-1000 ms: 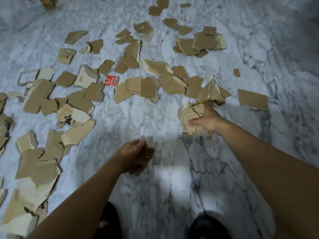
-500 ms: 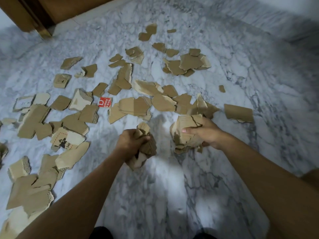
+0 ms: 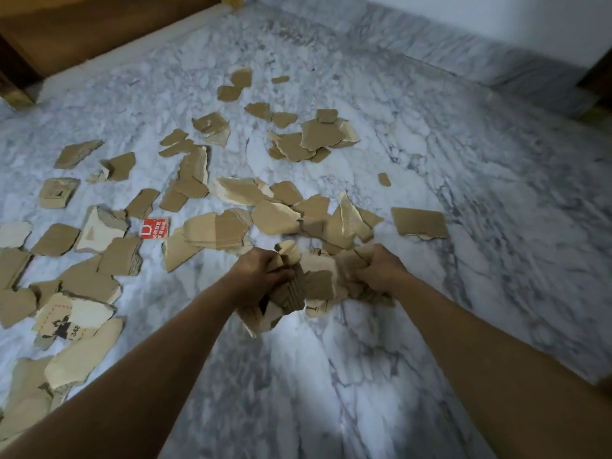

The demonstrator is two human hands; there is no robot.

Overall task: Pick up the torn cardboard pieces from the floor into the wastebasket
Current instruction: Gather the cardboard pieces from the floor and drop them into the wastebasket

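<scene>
While I watch frame centre, left hand [image 3: 256,276] & right hand [image 3: 381,271] each clamp a cardboard wad [image 3: 311,286]; scraps [image 3: 275,217] litter floor [image 3: 364,376].

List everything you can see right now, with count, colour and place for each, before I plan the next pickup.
loose cardboard pieces: dozens, too many to count, brown and pale tan, scattered across the floor's left and middle.
single rectangular piece: one, brown, lying apart to the right of the main scatter.
red label scrap: one, red with white print, among the pieces at left centre.
held cardboard bundle: one clump of several pieces, brown, between both hands.
marble floor: one, white with grey veins, throughout.
wooden furniture: brown, top left.
wastebasket: none in view.
left hand: closed on the bundle.
right hand: closed on the bundle.
</scene>
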